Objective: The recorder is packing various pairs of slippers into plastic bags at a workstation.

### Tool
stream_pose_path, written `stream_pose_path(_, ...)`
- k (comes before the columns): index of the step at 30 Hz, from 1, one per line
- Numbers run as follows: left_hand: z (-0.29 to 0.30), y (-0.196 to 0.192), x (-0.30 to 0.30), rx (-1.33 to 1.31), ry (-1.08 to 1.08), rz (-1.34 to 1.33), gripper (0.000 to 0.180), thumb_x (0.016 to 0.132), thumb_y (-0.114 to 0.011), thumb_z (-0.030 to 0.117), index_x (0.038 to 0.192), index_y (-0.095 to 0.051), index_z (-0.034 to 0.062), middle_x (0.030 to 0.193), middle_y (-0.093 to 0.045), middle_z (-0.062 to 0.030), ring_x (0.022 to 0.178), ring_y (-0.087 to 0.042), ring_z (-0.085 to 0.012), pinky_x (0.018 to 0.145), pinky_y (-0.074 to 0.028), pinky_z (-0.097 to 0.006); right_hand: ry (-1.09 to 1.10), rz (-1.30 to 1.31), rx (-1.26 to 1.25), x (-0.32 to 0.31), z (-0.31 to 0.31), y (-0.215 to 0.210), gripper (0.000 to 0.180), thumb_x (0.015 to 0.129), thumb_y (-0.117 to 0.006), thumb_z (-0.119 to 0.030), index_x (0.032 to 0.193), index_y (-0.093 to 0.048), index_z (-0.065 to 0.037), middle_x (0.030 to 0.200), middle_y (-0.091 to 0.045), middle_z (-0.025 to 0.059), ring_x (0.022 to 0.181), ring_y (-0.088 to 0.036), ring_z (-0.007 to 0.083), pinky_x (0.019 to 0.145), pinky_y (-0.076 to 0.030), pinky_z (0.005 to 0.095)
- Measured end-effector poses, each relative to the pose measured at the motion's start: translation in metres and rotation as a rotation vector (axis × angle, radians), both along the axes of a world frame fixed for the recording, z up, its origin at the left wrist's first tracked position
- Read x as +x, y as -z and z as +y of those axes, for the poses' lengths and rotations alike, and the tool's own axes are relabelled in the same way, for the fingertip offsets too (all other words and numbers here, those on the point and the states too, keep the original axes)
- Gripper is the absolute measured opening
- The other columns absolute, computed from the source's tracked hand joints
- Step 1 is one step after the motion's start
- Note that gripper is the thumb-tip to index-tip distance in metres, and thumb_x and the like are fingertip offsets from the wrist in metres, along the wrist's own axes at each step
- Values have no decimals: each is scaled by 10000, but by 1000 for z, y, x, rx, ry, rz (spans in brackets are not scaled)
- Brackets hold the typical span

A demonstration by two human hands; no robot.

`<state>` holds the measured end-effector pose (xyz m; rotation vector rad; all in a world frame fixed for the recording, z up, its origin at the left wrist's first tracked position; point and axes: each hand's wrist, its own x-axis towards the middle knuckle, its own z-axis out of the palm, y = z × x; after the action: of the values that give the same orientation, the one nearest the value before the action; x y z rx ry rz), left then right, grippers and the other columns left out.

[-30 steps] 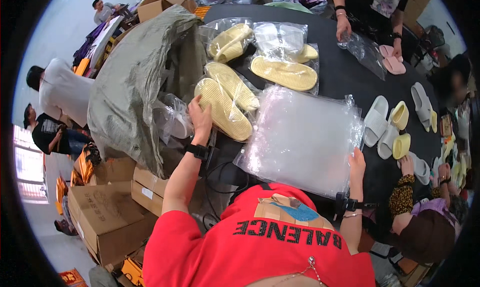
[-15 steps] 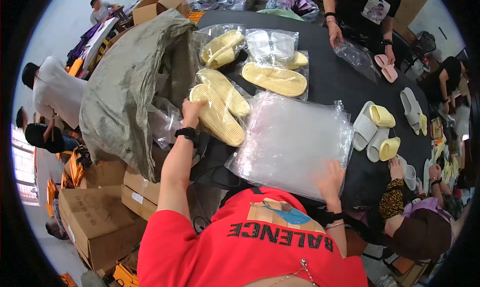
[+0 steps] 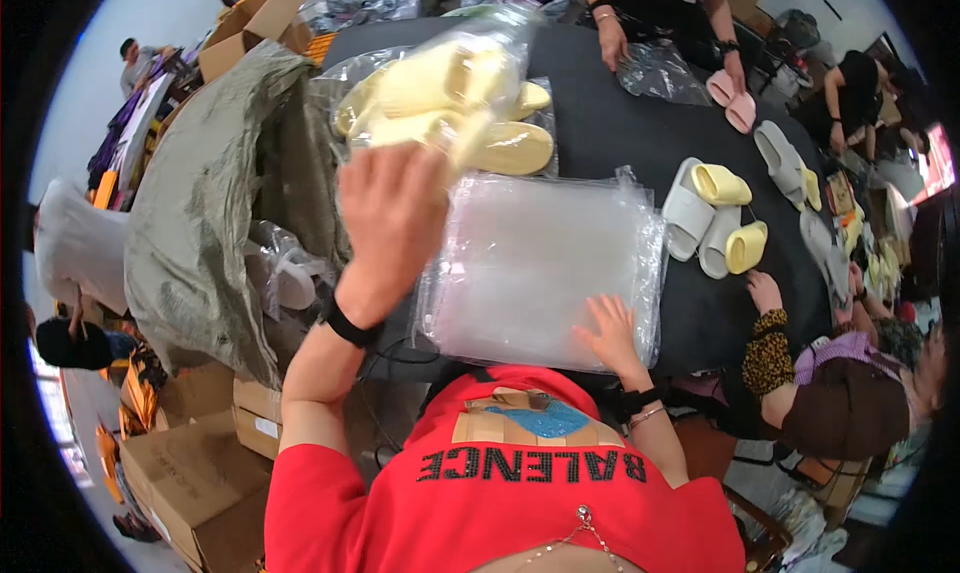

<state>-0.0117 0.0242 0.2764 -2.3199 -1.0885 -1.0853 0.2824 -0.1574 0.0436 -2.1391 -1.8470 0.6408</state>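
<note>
Left hand [image 3: 392,228] grips a bagged yellow slipper pair [image 3: 440,91], raised over the table [image 3: 610,133] at far left. Right hand [image 3: 612,331] lies open on the bag stack [image 3: 540,263]. Loose slippers [image 3: 715,218] at right remain unbagged.

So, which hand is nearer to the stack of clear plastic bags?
Right. The right hand lies on the stack of clear plastic bags; the left hand is raised beside it, holding bagged yellow slippers.
</note>
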Motion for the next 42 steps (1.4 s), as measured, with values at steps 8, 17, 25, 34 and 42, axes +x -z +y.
stream_pose_path(8, -65, 86, 59, -947, 622, 178, 305, 778, -628, 232, 1026, -589, 60, 890, -591, -132, 796, -592, -296, 687, -466, -391, 658, 1316, -45, 16, 12, -22, 636, 895, -486, -408, 1399, -241, -108, 1364, -383, 113, 1140, -434, 195, 886, -369, 358)
stream_pose_path(17, 6, 186, -39, -1260, 64, -288, 224, 862, -502, 169, 929, -586, -27, 713, -586, -91, 653, -537, -152, 591, -429, -288, 752, 1115, -12, -3, 2, -11, 654, 839, -590, -162, 1367, -218, -62, 1064, -511, 113, 875, -531, 169, 670, -458, 285)
stream_pose_path(25, 8, 216, -36, -1355, 6, -256, 382, 871, -483, 335, 870, -544, -42, 718, -574, -154, 705, -567, -227, 641, -438, -349, 751, 928, 66, 3, -10, 19, 484, 826, -585, -72, 1252, -360, -29, 836, -546, 46, 724, -533, 116, 583, -458, 255)
stream_pose_path(34, 15, 208, -18, -1677, 173, -296, 344, 859, -545, 252, 1043, -573, -38, 832, -602, -65, 747, -544, -126, 667, -449, -279, 902, 1267, 121, 2, -4, 12, 286, 892, -524, -321, 1051, -509, -83, 856, -575, 16, 724, -545, 111, 596, -443, 252)
stream_pose_path(42, 15, 257, -25, -1577, 155, -418, 661, 782, -636, 341, 1232, -385, -74, 965, -600, -185, 819, -597, -225, 690, -481, -341, 945, 1127, 280, 0, 5, 11, 139, 897, -467, -214, 858, -478, -82, 720, -511, 0, 611, -465, 89, 523, -395, 246)
